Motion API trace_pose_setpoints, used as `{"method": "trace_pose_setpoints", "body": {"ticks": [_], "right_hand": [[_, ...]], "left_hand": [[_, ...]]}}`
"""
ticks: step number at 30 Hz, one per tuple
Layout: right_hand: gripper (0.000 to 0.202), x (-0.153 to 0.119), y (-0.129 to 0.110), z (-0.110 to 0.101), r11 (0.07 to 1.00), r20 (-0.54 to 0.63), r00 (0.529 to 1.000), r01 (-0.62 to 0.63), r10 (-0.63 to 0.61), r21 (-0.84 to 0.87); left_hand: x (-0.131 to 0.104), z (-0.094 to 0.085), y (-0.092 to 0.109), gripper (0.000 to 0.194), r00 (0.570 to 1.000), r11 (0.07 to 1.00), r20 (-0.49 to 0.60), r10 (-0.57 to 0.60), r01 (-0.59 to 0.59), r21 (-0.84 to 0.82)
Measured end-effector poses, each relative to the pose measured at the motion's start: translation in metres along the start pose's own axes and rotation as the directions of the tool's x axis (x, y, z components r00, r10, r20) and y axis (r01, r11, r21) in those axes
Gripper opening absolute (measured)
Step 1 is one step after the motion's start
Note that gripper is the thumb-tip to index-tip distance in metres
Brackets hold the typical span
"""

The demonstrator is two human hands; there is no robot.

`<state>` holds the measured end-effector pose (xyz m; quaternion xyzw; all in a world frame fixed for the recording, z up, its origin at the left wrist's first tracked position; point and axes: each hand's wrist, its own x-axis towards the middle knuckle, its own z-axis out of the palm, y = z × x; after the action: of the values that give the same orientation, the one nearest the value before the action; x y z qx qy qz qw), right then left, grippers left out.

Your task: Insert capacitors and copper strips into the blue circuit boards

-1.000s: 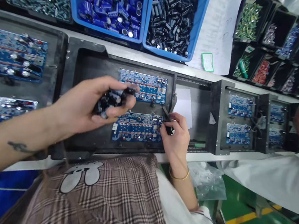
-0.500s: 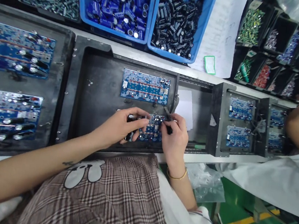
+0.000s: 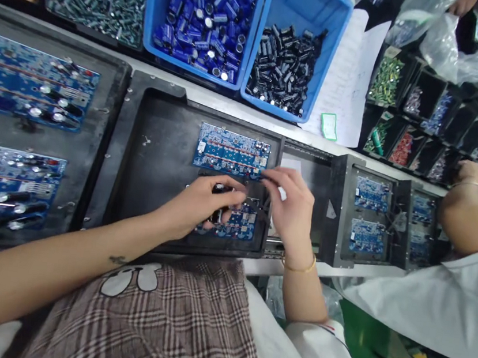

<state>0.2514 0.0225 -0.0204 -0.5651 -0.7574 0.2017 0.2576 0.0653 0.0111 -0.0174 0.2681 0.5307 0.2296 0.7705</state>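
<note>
My left hand (image 3: pixel 201 203) is closed around several black capacitors (image 3: pixel 217 201), over the left part of the lower blue circuit board (image 3: pixel 241 229). My right hand (image 3: pixel 291 200) has its thumb and fingertips pinched together at the lower right edge of the upper circuit board (image 3: pixel 234 150); what they hold, if anything, is too small to make out. Both boards lie in a black tray (image 3: pixel 154 163), and my left hand hides part of the lower one.
Blue bins of blue capacitors (image 3: pixel 202 17) and black capacitors (image 3: pixel 285 68) stand behind the tray. Another tray with boards (image 3: pixel 7 179) is at the left. A co-worker's arm (image 3: pixel 466 207) reaches in at the right, near small parts bins (image 3: pixel 402 147) and more boards (image 3: pixel 367 235).
My right hand has moved up from the lower board to the upper board's edge. My left hand still holds the capacitors. The camera view has shifted.
</note>
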Motion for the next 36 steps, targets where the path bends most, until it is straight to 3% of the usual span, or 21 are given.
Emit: {"method": "trace_pose_setpoints", "body": {"ticks": [3,7,10,16,22,31,33,36], "right_hand": [[0.020,0.026,0.024,0.017,0.993,0.036,0.999,0.039,-0.036,-0.109],[0.020,0.043,0.036,0.026,0.985,0.103,0.994,0.060,-0.043,-0.164],[0.020,0.044,0.033,0.026,0.981,0.112,0.992,0.079,-0.060,-0.175],[0.025,0.045,0.029,0.026,0.964,0.133,0.988,0.107,-0.076,-0.243],[0.030,0.044,0.029,0.027,0.928,0.180,0.974,0.193,-0.140,-0.318],[0.037,0.044,0.044,0.023,0.817,0.347,0.869,0.468,-0.354,-0.338],[0.033,0.043,0.040,0.019,0.848,0.306,0.885,0.439,-0.352,-0.295],[0.025,0.030,0.020,0.011,0.939,0.171,0.954,0.278,-0.245,-0.201]], "left_hand": [[0.008,-0.009,-0.003,0.022,0.993,0.963,0.061,-0.101,0.113,-0.244],[0.012,-0.009,-0.008,0.024,0.985,0.922,0.146,-0.094,0.142,-0.359],[0.009,-0.006,-0.008,0.014,0.987,0.913,0.147,-0.069,0.122,-0.389],[0.009,-0.007,-0.004,0.013,0.994,0.896,0.042,-0.105,0.113,-0.430],[0.011,-0.007,-0.004,0.013,0.993,0.876,0.030,-0.118,0.118,-0.468],[0.015,0.000,-0.009,0.029,0.982,0.868,0.076,-0.172,0.187,-0.460],[0.017,-0.001,-0.010,0.022,0.987,0.868,0.090,-0.131,0.158,-0.470],[0.019,-0.003,-0.011,0.017,0.991,0.871,0.112,-0.077,0.121,-0.477]]}}
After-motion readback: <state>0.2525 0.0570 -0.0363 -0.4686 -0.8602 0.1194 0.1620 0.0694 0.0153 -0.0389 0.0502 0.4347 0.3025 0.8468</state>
